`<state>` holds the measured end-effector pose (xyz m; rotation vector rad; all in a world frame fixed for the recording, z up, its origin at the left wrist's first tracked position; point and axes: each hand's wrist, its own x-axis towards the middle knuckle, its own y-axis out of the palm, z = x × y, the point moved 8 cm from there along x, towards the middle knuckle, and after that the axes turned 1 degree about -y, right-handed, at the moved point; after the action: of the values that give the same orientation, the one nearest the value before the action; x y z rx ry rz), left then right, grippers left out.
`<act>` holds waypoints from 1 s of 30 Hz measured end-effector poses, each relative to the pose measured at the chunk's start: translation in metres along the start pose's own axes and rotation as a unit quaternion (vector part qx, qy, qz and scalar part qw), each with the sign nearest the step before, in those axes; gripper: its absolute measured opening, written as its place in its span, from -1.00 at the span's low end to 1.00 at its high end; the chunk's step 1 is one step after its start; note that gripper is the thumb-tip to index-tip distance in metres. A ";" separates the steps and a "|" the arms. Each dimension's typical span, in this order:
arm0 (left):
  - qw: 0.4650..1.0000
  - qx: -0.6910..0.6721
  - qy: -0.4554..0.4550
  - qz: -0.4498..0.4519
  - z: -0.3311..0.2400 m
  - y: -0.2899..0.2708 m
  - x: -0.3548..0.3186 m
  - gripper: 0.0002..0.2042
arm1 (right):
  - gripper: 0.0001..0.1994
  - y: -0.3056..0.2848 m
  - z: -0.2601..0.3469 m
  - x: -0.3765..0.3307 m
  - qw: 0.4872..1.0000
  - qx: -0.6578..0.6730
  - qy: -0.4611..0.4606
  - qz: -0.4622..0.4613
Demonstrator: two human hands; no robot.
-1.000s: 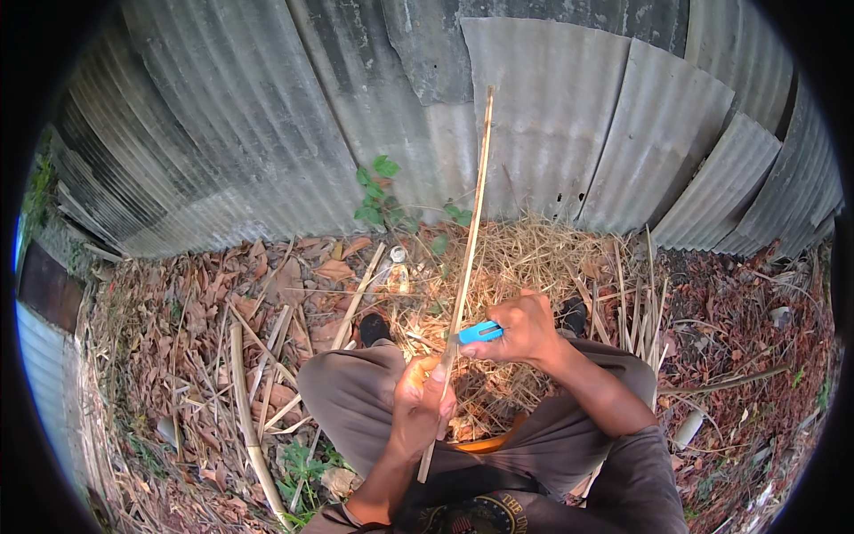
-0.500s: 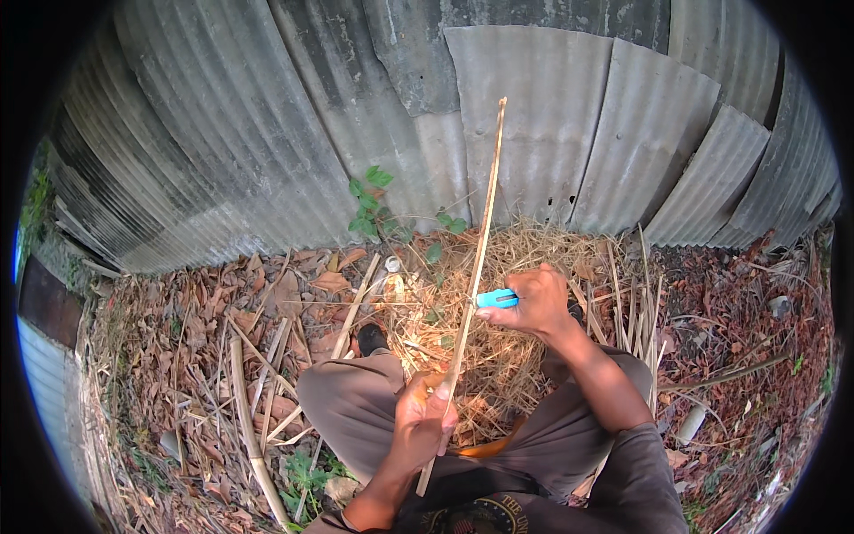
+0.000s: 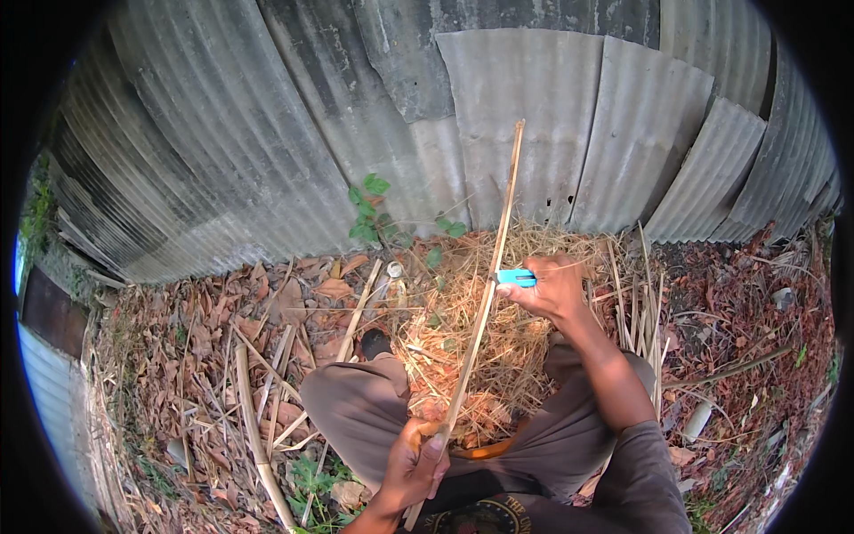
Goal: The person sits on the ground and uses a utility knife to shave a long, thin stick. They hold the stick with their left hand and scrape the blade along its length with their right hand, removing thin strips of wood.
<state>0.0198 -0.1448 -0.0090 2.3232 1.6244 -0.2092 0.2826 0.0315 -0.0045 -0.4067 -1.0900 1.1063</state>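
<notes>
A long, thin, pale strip (image 3: 478, 343), which looks like split bamboo, runs slantwise from my lap up in front of the metal sheets. Its lower part is wrapped by the fingers of my left hand (image 3: 415, 470), close to the near end. My right hand (image 3: 553, 289) is closed round a blue utility knife (image 3: 517, 279). The front end of the knife meets the strip a little above its middle; the blade itself is too small to make out. Curly straw-coloured shavings (image 3: 458, 356) lie between my folded legs.
Overlapping corrugated metal sheets (image 3: 525, 98) form a wall beyond me. On the left, cut stalks (image 3: 253, 427) lie among dry leaves, and more stalks (image 3: 654, 320) stand by my right knee. A clear bottle (image 3: 397, 287) and a small green plant (image 3: 366, 214) are near the wall.
My left hand has drawn the strip down and toward me, and its far tip has swung right. The knife in my right hand has shifted slightly away and to the right.
</notes>
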 end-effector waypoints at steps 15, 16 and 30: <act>0.964 -0.140 -0.224 0.035 0.088 -0.066 -0.133 -0.80 | -0.15 -0.084 -0.207 0.006 0.902 -0.054 0.408 -0.130; 0.982 0.117 -0.141 0.037 0.073 -0.071 -0.136 -0.74 | -0.13 -0.086 -0.209 0.002 0.890 -0.058 0.437 -0.118; 0.922 0.347 0.123 -0.120 0.038 -0.060 -0.018 -0.82 | -0.58 0.039 0.043 0.003 0.866 0.462 0.147 0.122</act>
<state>-0.0410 -0.1534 -0.0491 2.7159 2.2465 -0.6696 0.2258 0.0414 -0.0121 0.0681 -0.1560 1.5896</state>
